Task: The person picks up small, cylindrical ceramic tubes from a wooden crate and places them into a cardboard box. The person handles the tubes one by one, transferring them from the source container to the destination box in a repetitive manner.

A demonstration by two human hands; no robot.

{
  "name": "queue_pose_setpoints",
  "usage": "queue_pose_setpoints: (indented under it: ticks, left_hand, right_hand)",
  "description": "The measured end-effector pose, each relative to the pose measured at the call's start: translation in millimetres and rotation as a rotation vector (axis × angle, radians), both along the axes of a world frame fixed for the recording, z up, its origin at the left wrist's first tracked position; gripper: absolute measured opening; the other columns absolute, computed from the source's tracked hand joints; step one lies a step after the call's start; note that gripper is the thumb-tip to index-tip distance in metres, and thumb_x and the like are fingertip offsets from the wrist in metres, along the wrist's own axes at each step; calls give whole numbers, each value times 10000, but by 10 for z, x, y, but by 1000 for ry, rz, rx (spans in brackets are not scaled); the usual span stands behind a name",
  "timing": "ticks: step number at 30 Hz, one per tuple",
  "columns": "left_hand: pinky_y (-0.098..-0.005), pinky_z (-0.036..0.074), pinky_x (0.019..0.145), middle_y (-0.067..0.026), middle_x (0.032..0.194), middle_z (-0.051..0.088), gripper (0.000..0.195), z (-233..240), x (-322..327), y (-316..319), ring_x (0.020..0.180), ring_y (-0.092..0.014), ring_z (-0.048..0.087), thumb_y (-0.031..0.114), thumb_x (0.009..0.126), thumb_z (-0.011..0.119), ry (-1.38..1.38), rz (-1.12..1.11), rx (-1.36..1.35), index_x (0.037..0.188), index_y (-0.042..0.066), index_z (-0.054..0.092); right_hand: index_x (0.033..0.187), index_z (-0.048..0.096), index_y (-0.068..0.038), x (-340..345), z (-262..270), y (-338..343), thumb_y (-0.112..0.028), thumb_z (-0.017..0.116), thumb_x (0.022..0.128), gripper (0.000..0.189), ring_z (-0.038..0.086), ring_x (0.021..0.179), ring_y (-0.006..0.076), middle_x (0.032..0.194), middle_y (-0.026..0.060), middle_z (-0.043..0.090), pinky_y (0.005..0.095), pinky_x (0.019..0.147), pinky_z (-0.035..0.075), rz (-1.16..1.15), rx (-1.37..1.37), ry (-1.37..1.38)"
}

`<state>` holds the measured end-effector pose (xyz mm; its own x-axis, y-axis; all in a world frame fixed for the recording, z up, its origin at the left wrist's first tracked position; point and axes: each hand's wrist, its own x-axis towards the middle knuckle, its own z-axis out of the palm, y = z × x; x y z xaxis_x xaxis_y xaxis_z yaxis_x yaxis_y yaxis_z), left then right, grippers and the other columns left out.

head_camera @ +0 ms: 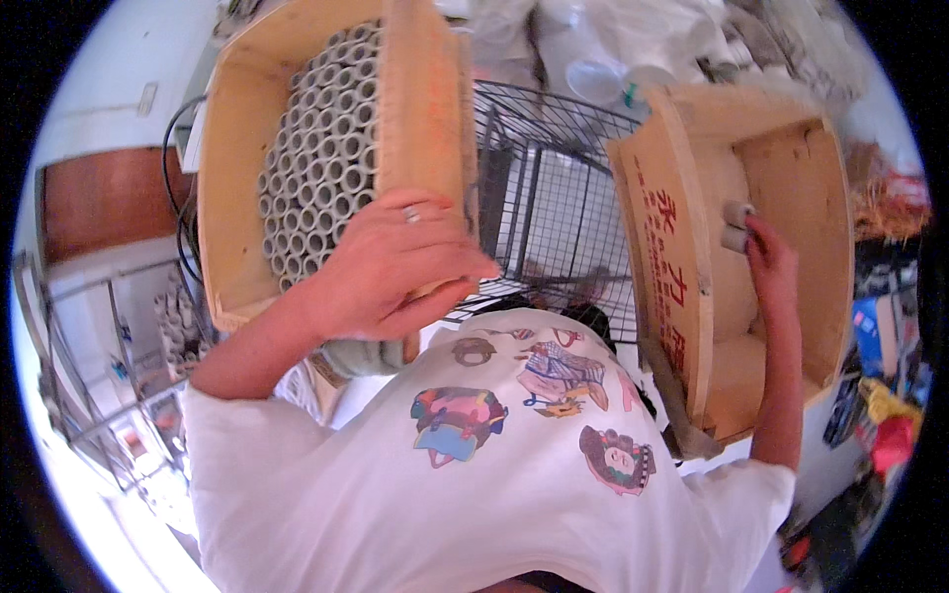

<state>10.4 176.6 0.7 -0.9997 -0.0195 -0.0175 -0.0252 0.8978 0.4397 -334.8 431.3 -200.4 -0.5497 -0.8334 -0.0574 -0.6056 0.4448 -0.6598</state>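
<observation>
My left hand [404, 259], with a ring on one finger, lies across the near end of a wooden box's wall. Motion blurs it, and what its fingertips do is hidden. That left wooden box [426, 104] holds many short grey-white tubes [319, 163], stacked with their round ends facing me. In my right hand [772, 256] are short pale tubes [735, 226], two of which show, pinched at the fingertips. This hand is inside the opening of a second wooden box [671, 259], which bears red writing on its side. No other tubes show in that box.
Between the boxes stands a black wire cage [556, 200]. White sacks [586, 37] are heaped behind it. A metal rack [111, 319] is on the left, with a black cable [178, 163] beside the left box. Assorted colourful items [886, 400] lie at far right.
</observation>
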Motion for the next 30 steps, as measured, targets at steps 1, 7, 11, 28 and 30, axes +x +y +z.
queue_pose_setpoints:
  ticks: [1, 7, 11, 28, 30]
  left_hand:
    - [-401, 411, 877, -13, 881, 627, 216, -20, 0, -22, 817, -222, 583, 152, 744, 644, -18, 6, 8, 959, 130, 633]
    - [-376, 399, 889, -20, 900, 629, 282, -59, 116, -32, 849, -225, 585, 225, 796, 638, 58, 24, 129, 1058, 128, 604]
    - [-347, 424, 807, -33, 910, 633, 312, -23, 150, -14, 843, -201, 589, 226, 816, 633, 138, 73, 309, 1094, 94, 584]
    - [-358, 446, 745, -115, 902, 563, 294, 199, 661, 181, 855, -264, 551, 203, 819, 611, 340, 8, 511, 1033, 10, 555]
    - [-358, 448, 748, -115, 908, 564, 301, 220, 735, 184, 857, -264, 554, 193, 804, 616, 354, 29, 476, 1033, 8, 553]
  right_hand:
    - [1116, 584, -3, -95, 19, 14, 37, 525, 825, 300, 605, 967, 207, 1087, 139, 618, 297, 833, 475, -103, -85, -15]
    - [1125, 573, -22, 227, 647, -1, 38, 518, 840, 297, 555, 1037, 180, 1095, 75, 605, 315, 899, 438, -191, -466, -217]
    - [1079, 586, -23, 1062, 1155, -157, 83, 522, 809, 297, 563, 998, 181, 1040, 79, 610, 308, 877, 445, -59, -437, -264]
    - [945, 604, -12, 2560, 1738, -757, 93, 577, 748, 225, 600, 858, 190, 903, 107, 625, 288, 762, 466, 377, -548, -399]
    - [964, 606, -11, 2594, 1697, -782, 92, 574, 756, 234, 595, 876, 181, 922, 107, 624, 283, 775, 464, 386, -558, -361]
